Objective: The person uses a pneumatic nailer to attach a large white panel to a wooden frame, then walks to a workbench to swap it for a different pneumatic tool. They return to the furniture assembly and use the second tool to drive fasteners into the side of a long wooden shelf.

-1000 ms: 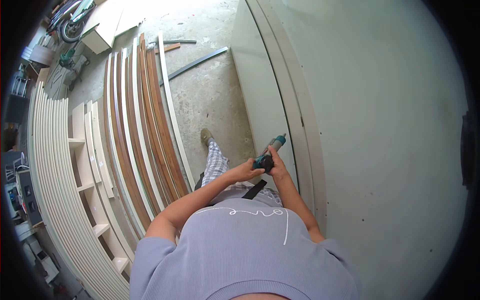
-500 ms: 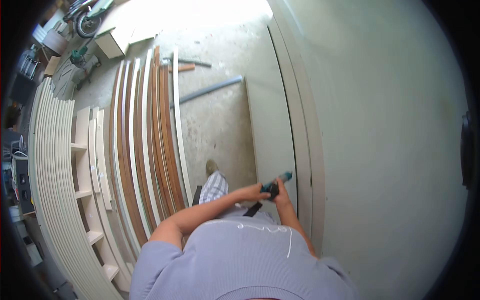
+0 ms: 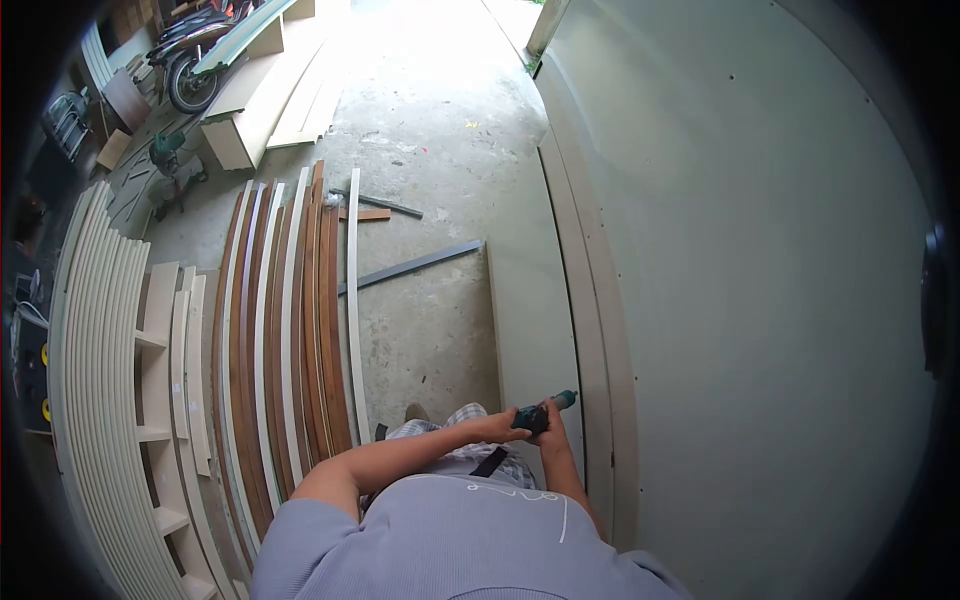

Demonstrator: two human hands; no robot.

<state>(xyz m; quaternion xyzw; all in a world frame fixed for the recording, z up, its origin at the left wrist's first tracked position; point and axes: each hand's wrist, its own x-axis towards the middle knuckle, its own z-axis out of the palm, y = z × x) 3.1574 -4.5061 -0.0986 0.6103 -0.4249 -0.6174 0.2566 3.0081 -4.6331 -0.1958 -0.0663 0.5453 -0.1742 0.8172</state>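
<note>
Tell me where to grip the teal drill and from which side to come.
Grip the teal drill at its rear body, where both hands, left hand and right hand, already close on it. Come from behind: its nose points away, up toward the pale panel.

Teal drill, lavender shirt, checked trousers, brown-and-white strips.

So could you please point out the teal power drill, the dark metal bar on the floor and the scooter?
teal power drill (image 3: 545, 410): head view, on its body between the hands.
dark metal bar (image 3: 415, 265): head view, mid-length.
scooter (image 3: 190, 85): head view, rear wheel.
</note>
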